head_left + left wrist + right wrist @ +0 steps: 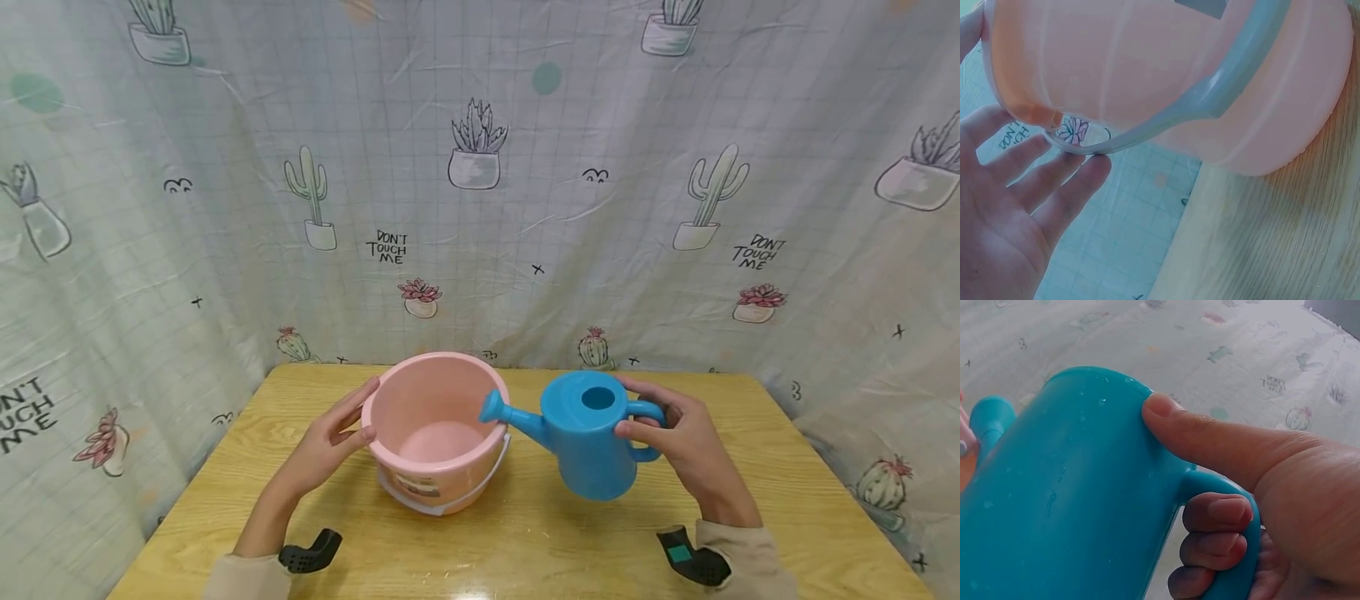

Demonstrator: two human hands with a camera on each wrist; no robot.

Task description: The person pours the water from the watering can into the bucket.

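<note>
A pink bucket [438,479] stands upright on the table, its pale handle [1210,94] hanging down the outside. My left hand [326,442] touches the left of its rim, thumb and fingers spread. In the left wrist view, those fingers look fairly straight, with fingertips near the handle's end. My right hand [678,442] grips a blue watering can [596,454] by its handle. Three fingers curl through that handle in the right wrist view, and the thumb [1210,434] presses the can's upper side. The spout's head [493,407] is over the bucket's right rim. Droplets dot the can.
Under everything is a yellow wood-grain table [480,567]. A pale curtain [540,217] printed with cacti and succulents hangs behind and along both sides. Black devices sit at both wrists, against beige sleeves [251,577].
</note>
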